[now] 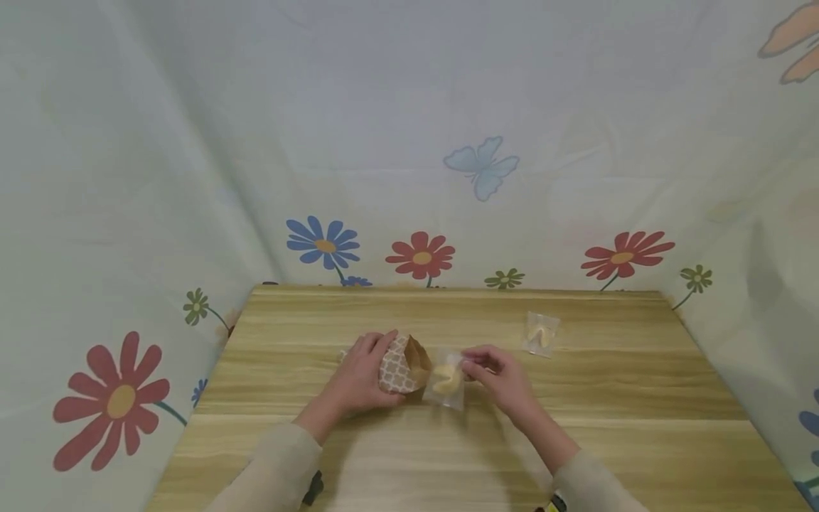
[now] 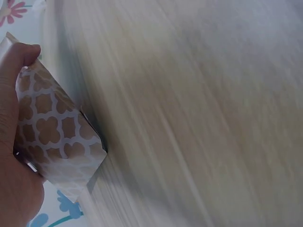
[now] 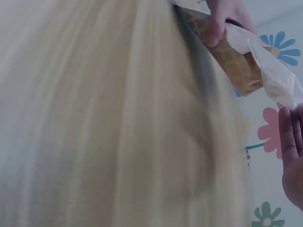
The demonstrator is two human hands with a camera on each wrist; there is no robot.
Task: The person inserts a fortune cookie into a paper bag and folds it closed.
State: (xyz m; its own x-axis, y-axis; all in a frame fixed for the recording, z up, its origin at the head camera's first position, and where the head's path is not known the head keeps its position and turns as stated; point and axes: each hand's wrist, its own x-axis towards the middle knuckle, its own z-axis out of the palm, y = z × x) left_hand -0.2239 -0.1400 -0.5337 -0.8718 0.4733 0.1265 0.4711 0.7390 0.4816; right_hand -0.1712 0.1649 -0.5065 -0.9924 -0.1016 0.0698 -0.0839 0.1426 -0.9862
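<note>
My left hand (image 1: pixel 358 377) grips a small brown paper bag (image 1: pixel 395 368) with a white lattice pattern, lying on its side with its mouth facing right. Thumb and fingers wrap round the bag (image 2: pixel 52 123) in the left wrist view. A fortune cookie in a clear wrapper (image 1: pixel 446 380) hangs right at the bag's mouth, its wrapper edge pinched by my right hand (image 1: pixel 502 377). From the right wrist, the clear wrapper (image 3: pixel 279 75) overlaps the bag's opening, and the right hand's fingers (image 3: pixel 288 132) are partly cut off by the frame.
Another wrapped fortune cookie (image 1: pixel 541 334) lies farther back on the wooden table (image 1: pixel 614 398), right of both hands. Behind and beside the table hangs a pale cloth (image 1: pixel 384 107) printed with flowers and butterflies.
</note>
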